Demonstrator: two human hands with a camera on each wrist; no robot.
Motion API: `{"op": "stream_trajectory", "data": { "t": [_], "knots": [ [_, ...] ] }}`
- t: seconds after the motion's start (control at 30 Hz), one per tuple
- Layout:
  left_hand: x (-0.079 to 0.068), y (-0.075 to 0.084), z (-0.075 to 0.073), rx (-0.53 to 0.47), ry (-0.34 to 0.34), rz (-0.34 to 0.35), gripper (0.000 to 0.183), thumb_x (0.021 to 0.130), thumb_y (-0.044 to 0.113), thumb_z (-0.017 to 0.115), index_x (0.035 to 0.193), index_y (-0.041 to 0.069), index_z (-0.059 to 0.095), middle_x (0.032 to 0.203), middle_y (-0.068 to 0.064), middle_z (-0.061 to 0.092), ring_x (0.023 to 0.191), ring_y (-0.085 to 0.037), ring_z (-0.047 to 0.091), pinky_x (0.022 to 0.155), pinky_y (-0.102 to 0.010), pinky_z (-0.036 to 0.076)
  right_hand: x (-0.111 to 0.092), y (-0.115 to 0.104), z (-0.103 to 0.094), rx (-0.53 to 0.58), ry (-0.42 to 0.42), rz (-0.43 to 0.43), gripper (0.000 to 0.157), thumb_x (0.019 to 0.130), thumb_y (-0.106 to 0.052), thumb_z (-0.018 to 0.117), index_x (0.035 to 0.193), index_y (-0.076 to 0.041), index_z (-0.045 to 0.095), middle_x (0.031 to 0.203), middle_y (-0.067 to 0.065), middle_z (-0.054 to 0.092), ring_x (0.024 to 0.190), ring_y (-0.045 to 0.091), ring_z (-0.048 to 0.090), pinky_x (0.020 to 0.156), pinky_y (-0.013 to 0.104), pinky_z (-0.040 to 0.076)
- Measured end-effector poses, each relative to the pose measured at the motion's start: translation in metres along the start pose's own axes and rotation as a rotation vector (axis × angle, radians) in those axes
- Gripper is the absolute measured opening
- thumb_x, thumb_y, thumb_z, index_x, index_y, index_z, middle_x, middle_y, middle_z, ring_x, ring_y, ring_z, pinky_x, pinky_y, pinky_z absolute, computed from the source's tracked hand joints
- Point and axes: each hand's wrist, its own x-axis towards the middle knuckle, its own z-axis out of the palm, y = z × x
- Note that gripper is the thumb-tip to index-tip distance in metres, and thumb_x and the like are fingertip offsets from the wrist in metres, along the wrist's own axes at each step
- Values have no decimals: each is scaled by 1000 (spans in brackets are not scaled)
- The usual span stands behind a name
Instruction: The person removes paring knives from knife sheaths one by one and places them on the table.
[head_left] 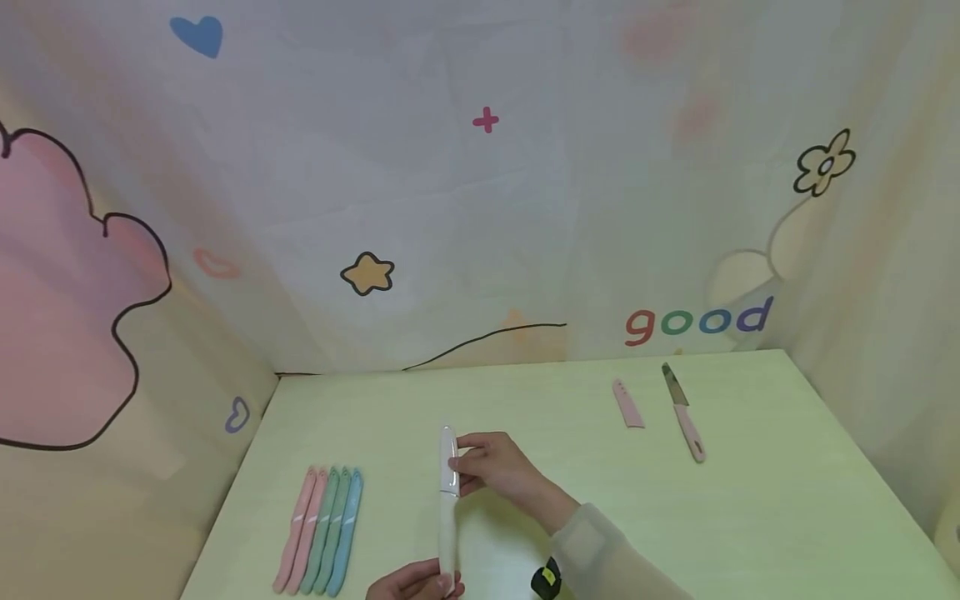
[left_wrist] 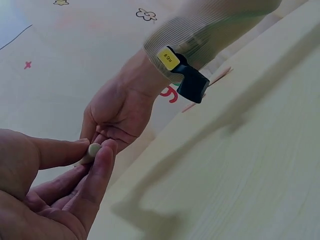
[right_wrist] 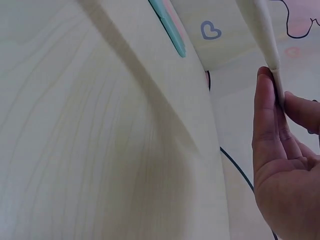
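A white knife in a white sheath [head_left: 448,454] stands lengthwise over the middle of the table, raised above it. At the bottom of the head view, my left hand [head_left: 411,581] pinches the lower end of its white handle [head_left: 447,533]. My right hand [head_left: 498,467] holds the sheath between thumb and fingers from the right side. The left wrist view shows the round handle end [left_wrist: 94,149] between the left thumb and fingers. In the right wrist view, the sheathed part lies between the thumb and the straight fingers [right_wrist: 265,110]. The blade is hidden inside.
Several sheathed knives, two pink [head_left: 304,533], two green [head_left: 330,533] and a blue one [head_left: 346,533], lie side by side at the left. Toward the back right lie a bare-bladed knife with a pink handle [head_left: 688,433] and a separate pink sheath [head_left: 627,405]. A printed curtain [head_left: 480,208] hangs behind the table.
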Motion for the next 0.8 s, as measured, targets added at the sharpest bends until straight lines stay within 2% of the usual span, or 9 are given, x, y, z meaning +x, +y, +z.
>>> {"op": "stream_trajectory", "data": {
  "t": [0.2,0.63,0.8],
  "knots": [
    [2,5,7,11,-50,-12,50,89,23,80,124,-12,67,101,-17,79,93,-21,77,81,-35,66,-10,-2,-10,-3,28,-12,40,97,-8,70,133,8,61,99,21,79,74,15,74,73,36,66],
    [3,12,28,94,-48,-34,44,88,23,82,119,-6,71,99,-14,80,90,-20,77,79,-36,66,-30,-7,-28,-19,78,-7,44,97,-8,70,135,11,59,100,21,78,73,16,75,72,35,66],
    [2,14,37,102,-71,-49,42,88,21,82,118,-6,72,98,-14,80,89,-20,77,79,-36,66,-38,-9,-36,-30,85,-2,45,97,-8,70,136,11,58,99,21,79,74,17,75,73,35,66]
  ]
}}
